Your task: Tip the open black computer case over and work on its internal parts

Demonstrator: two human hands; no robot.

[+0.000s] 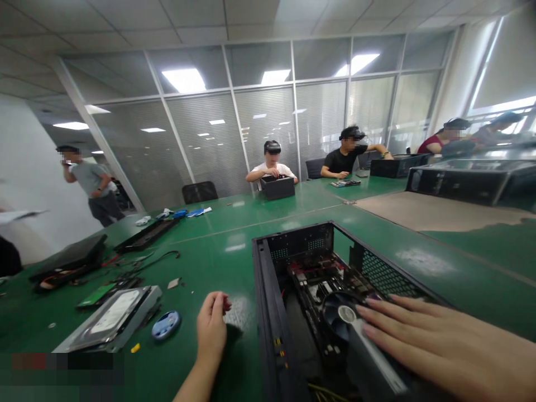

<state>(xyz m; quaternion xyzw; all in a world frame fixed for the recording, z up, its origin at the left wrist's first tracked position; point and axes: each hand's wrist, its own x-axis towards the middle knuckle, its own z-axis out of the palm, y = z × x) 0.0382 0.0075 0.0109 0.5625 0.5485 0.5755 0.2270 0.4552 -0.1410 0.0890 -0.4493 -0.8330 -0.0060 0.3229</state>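
A black computer case lies open in front of me. Inside it are a motherboard and a round cooling fan. My right hand reaches over the case from the right, fingers stretched out flat, its fingertips beside the fan and above a grey metal bar. Whether they touch the bar I cannot tell. To the left of the case, my left hand is closed just over the green table; what its curled fingers hold, if anything, is hidden.
On the left lie a hard drive, a blue round object, a yellow bit, cables and black parts. Across the table, people work at other cases. A large case stands at right on brown board.
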